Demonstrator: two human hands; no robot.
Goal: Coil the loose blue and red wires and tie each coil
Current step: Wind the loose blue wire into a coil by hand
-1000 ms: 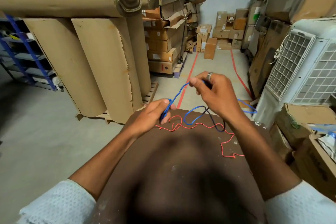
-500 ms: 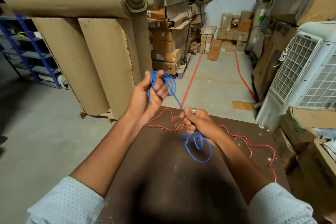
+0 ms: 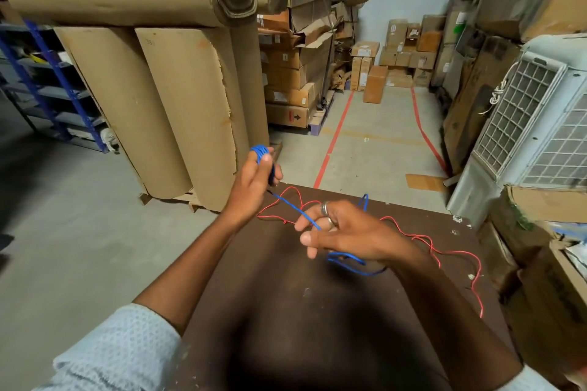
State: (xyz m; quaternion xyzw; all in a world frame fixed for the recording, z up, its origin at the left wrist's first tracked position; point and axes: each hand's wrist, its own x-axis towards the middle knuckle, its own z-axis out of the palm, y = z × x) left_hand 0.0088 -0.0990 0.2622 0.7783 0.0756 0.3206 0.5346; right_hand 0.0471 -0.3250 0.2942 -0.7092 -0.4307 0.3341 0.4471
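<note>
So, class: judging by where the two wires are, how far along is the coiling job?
Done: nothing is tied yet. In hand: the thin blue wire is partly wound round the left hand fingers, and the right hand feeds the slack. Left: finishing and tying that coil, then the thin red wire, lying loose on the brown table.

Blue wire (image 3: pixel 293 210): thin, flexible, partly wound into a tight small coil (image 3: pixel 260 151) raised above the far left corner of the dark brown table (image 3: pixel 286 311). From the coil a taut straight run slants down and to the right; beyond it, slack loops hang just above the tabletop, and a short bend rises behind. Red wire (image 3: pixel 422 240): thin, uncoiled, lying loose on the table in irregular curves, from the far edge near the blue run across to the right edge, where its end trails toward the viewer.
</note>
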